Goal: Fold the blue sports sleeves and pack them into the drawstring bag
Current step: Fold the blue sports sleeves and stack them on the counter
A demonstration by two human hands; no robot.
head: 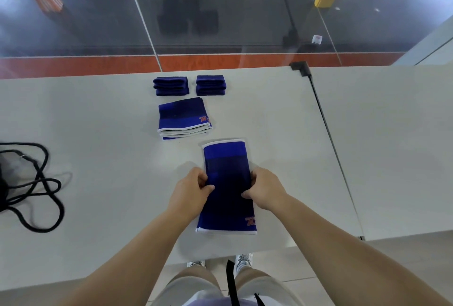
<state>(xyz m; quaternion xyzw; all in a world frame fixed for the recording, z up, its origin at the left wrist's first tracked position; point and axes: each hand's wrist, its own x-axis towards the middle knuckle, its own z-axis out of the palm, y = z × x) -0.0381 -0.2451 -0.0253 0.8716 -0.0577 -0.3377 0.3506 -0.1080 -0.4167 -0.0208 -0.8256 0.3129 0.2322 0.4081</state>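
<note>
A blue sports sleeve (226, 158) with white hems lies flat and lengthwise on the white table (98, 134), near its front edge. My left hand (193, 189) pinches its left edge at mid-length, and my right hand (263, 189) pinches its right edge opposite. Beyond it sits a folded blue sleeve (182, 118) with an orange logo. Two small folded dark blue bands (170, 86) (210, 85) lie side by side at the table's far edge. The black drawstring bag (7, 175) lies at the far left, partly cut off, its cord (46, 183) looped over the table.
A glass wall rises right behind the table's far edge, with a sports court floor beyond. A seam (328, 139) with a black bracket (300, 67) splits the table from a second surface on the right. My legs and shoes show below the front edge.
</note>
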